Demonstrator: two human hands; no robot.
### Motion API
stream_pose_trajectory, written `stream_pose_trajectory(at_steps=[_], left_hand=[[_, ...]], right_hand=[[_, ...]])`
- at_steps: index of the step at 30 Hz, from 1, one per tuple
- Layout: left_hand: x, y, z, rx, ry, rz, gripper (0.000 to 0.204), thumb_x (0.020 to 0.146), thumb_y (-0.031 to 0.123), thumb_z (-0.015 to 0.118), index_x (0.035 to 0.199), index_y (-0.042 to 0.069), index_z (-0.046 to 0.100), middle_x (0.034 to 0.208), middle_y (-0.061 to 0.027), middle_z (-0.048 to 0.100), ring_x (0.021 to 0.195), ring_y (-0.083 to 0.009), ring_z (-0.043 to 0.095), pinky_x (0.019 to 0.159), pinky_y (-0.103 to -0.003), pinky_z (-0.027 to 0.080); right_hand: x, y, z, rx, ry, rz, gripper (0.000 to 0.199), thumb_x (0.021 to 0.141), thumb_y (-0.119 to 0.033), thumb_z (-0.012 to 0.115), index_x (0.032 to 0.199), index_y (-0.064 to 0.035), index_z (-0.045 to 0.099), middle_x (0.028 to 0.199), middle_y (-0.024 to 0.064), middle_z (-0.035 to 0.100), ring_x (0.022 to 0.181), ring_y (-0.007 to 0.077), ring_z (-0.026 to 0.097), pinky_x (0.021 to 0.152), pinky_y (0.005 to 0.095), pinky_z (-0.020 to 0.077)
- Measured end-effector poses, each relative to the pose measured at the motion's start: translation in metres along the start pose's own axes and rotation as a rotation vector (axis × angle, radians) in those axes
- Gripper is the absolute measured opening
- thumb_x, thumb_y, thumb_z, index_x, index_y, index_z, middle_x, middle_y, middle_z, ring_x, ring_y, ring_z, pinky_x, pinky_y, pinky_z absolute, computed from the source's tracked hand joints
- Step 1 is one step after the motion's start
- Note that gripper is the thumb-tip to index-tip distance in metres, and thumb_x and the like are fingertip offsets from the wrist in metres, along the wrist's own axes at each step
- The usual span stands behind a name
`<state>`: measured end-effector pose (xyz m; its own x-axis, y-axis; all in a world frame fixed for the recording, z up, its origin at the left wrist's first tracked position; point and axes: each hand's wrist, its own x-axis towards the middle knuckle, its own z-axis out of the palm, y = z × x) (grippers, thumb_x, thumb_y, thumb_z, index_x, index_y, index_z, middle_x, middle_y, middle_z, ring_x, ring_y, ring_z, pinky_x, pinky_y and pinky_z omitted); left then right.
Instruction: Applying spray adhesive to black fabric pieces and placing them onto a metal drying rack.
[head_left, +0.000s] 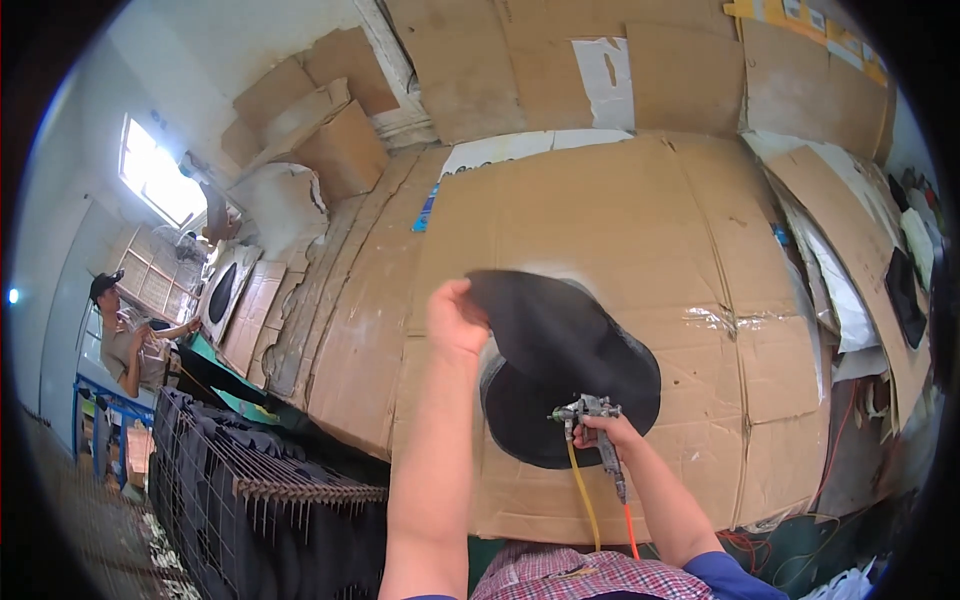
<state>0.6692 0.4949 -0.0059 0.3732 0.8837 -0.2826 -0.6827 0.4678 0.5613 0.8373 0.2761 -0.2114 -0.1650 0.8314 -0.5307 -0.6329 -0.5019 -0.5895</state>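
Note:
My left hand (455, 318) grips the upper left edge of a black, roughly round sheet (570, 370) and lifts it off a cardboard-covered table (600, 220). My right hand (605, 432) holds a metal spray gun (588, 412) with its nozzle pointing left over the black sheet. A yellow hose (583, 497) and an orange hose (630, 530) hang down from the gun toward my body.
A black wire rack (250, 490) with dark pieces stands at the lower left. Another person (125, 340) stands far left near a window (155, 175). Cardboard boxes (320, 120) pile up at the back. Loose sheets and dark panels (905, 290) lie at the right.

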Motion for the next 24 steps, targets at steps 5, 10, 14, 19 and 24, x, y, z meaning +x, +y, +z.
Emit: stream_pose_trajectory(at_steps=[5, 10, 14, 19, 24], left_hand=[[-0.02, 0.105, 0.033, 0.048, -0.19, 0.173, 0.035, 0.076, 0.011, 0.047, 0.104, -0.008, 0.055, 0.111, -0.0194, 0.06, 0.108, -0.0339, 0.055, 0.096, -0.049, 0.04], [-0.102, 0.196, 0.009, -0.038, -0.233, 0.271, 0.04, 0.076, 0.011, 0.047, 0.11, -0.008, 0.053, 0.115, -0.0214, 0.058, 0.111, -0.0352, 0.053, 0.1, -0.049, 0.036], [-0.162, 0.261, -0.035, -0.179, -0.05, 0.463, 0.036, 0.076, 0.008, 0.044, 0.109, -0.005, 0.051, 0.112, -0.0204, 0.058, 0.105, -0.036, 0.055, 0.094, -0.051, 0.04], [-0.315, 0.371, -0.096, -0.196, 0.128, 0.954, 0.033, 0.079, 0.007, 0.041, 0.106, -0.008, 0.051, 0.107, -0.022, 0.058, 0.1, -0.0383, 0.056, 0.09, -0.053, 0.044], [-0.462, 0.388, -0.189, -0.29, 0.331, 1.291, 0.037, 0.079, 0.007, 0.038, 0.109, -0.01, 0.05, 0.113, -0.0229, 0.056, 0.107, -0.0362, 0.055, 0.096, -0.052, 0.042]], right_hand=[[0.004, -0.001, 0.011, -0.007, 0.007, 0.017, 0.017, 0.088, -0.011, 0.055, 0.1, 0.0, 0.057, 0.083, 0.0135, 0.065, 0.073, 0.0255, 0.066, 0.07, 0.0399, 0.0559], [-0.018, 0.015, 0.059, -0.163, 0.062, -0.022, 0.015, 0.087, -0.01, 0.056, 0.098, -0.0008, 0.059, 0.08, 0.0106, 0.064, 0.07, 0.0225, 0.065, 0.064, 0.0358, 0.057], [-0.075, 0.037, 0.1, -0.215, 0.02, -0.057, 0.011, 0.086, -0.007, 0.055, 0.093, 0.0005, 0.059, 0.077, 0.0099, 0.063, 0.066, 0.0209, 0.064, 0.06, 0.0329, 0.0544], [-0.094, 0.076, 0.13, -0.362, -0.024, -0.066, 0.008, 0.085, -0.006, 0.054, 0.084, 0.0009, 0.059, 0.072, 0.0105, 0.062, 0.062, 0.0199, 0.063, 0.056, 0.0305, 0.052], [-0.095, 0.102, 0.157, -0.465, -0.023, -0.067, 0.005, 0.082, -0.003, 0.056, 0.084, 0.001, 0.058, 0.071, 0.01, 0.062, 0.062, 0.0189, 0.062, 0.056, 0.0294, 0.052]])
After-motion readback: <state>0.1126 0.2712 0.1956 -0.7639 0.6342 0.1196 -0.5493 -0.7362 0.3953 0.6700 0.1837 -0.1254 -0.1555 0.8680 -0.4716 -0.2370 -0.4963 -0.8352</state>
